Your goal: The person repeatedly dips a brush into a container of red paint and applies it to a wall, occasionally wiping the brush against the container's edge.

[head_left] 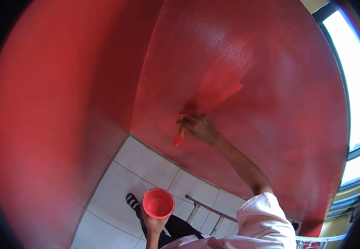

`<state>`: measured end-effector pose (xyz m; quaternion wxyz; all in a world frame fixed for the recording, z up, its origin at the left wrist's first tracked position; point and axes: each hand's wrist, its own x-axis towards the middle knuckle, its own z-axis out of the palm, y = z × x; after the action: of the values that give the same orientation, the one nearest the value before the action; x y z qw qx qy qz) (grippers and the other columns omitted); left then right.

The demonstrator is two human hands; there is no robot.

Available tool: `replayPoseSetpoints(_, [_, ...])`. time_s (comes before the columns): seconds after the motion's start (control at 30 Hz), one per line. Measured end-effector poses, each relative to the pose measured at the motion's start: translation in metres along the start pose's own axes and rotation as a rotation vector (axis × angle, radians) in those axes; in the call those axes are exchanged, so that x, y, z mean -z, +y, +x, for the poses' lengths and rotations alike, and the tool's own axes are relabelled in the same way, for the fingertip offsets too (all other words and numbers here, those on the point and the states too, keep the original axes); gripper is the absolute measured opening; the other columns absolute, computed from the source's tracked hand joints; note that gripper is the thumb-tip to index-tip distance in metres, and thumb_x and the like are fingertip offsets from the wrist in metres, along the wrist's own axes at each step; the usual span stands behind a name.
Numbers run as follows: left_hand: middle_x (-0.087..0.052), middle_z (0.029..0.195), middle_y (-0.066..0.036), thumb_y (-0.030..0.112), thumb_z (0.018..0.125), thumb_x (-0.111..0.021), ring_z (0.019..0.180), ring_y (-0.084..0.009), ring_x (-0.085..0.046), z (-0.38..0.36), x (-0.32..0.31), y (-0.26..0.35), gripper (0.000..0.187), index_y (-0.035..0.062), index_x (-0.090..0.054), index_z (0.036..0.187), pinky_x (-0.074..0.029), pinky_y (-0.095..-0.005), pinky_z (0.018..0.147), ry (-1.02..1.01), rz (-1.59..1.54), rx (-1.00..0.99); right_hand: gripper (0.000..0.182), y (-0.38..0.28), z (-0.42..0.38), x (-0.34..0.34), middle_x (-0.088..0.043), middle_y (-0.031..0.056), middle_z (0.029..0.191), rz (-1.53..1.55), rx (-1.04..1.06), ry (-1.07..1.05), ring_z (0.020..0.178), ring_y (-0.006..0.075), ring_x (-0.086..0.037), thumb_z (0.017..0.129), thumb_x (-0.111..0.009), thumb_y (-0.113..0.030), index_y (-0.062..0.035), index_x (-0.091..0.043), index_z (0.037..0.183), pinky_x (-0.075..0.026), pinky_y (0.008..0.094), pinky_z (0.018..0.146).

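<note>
My right hand [200, 126] is closed round a paintbrush [179, 137] whose handle has a red-smeared end pointing down. The bristle end is up against the red wall [271, 120], partly hidden by my fingers. A brighter, wet-looking red patch [217, 87] spreads on the wall just above the brush. Low in front of me, my left hand [155, 223] grips a small round tub of red paint [158, 203]. Its mouth faces up, and red paint coats the inside and rim.
Another red wall [51, 116] meets this one at a corner on the left. Below lies a white tiled floor [146, 159]. A metal frame like a ladder [213, 211] stands near my legs. A bright window [352, 70] is at the right edge.
</note>
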<state>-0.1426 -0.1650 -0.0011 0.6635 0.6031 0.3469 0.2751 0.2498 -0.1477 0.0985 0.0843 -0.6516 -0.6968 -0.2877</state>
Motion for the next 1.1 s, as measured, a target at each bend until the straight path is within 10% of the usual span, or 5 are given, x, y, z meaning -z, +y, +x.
replayPoseSetpoints(0.2, [-0.049, 0.132, -0.012, -0.007, 0.064, -0.083, 0.116, -0.0265, -0.057, -0.006, 0.003, 0.014, 0.088, 0.0075, -0.036, 0.137, -0.058, -0.0398, 0.087, -0.026, 0.040, -0.055, 0.024, 0.086, 0.089, 0.162, -0.063, 0.0096, 0.073, -0.056, -0.159, 0.526, 0.064, 0.0238, -0.058, 0.073, -0.065, -0.006, -0.0058, -0.073, 0.096, -0.045, 0.0365, 0.055])
replayPoseSetpoints(0.27, [-0.056, 0.124, -0.014, 0.013, 0.056, -0.094, 0.113, -0.0280, -0.058, -0.008, -0.003, 0.012, 0.093, 0.0034, -0.041, 0.132, -0.050, -0.0402, 0.093, 0.050, -0.114, 0.140, 0.028, 0.076, 0.116, 0.207, -0.067, 0.0086, 0.078, -0.228, -0.124, 0.695, 0.064, 0.0229, -0.058, 0.074, -0.066, -0.006, -0.0071, -0.075, 0.101, -0.046, 0.0333, 0.056])
replayPoseSetpoints(0.6, [-0.056, 0.126, -0.014, 0.014, 0.056, -0.094, 0.113, -0.0276, -0.058, -0.012, -0.007, 0.026, 0.091, 0.0031, -0.043, 0.131, -0.049, -0.0402, 0.095, 0.072, 0.027, -0.057, 0.027, -0.034, -0.069, -0.069, -0.062, 0.0018, 0.098, 0.116, -0.216, -0.158, 0.086, 0.0241, -0.064, 0.076, -0.067, -0.017, -0.0241, -0.070, 0.102, -0.056, 0.0384, 0.068])
replayPoseSetpoints(0.83, [-0.056, 0.126, -0.014, 0.014, 0.056, -0.094, 0.114, -0.0280, -0.058, -0.019, -0.007, 0.008, 0.091, 0.0029, -0.043, 0.131, -0.048, -0.0410, 0.095, 0.058, -0.071, 0.006, 0.016, 0.066, 0.076, 0.168, -0.067, 0.0052, 0.080, -0.112, -0.323, 0.706, 0.070, 0.0243, -0.061, 0.078, -0.068, -0.009, -0.0089, -0.074, 0.093, -0.047, 0.0333, 0.062])
replayPoseSetpoints(1.1, [-0.054, 0.127, -0.015, 0.014, 0.055, -0.093, 0.114, -0.0289, -0.057, -0.018, -0.004, 0.020, 0.092, 0.0017, -0.042, 0.131, -0.047, -0.0422, 0.096, 0.043, 0.074, -0.065, 0.018, -0.004, -0.050, 0.005, -0.065, 0.0020, 0.091, 0.021, -0.230, -0.042, 0.082, 0.0246, -0.062, 0.080, -0.067, -0.021, -0.0224, -0.072, 0.097, -0.052, 0.0401, 0.068])
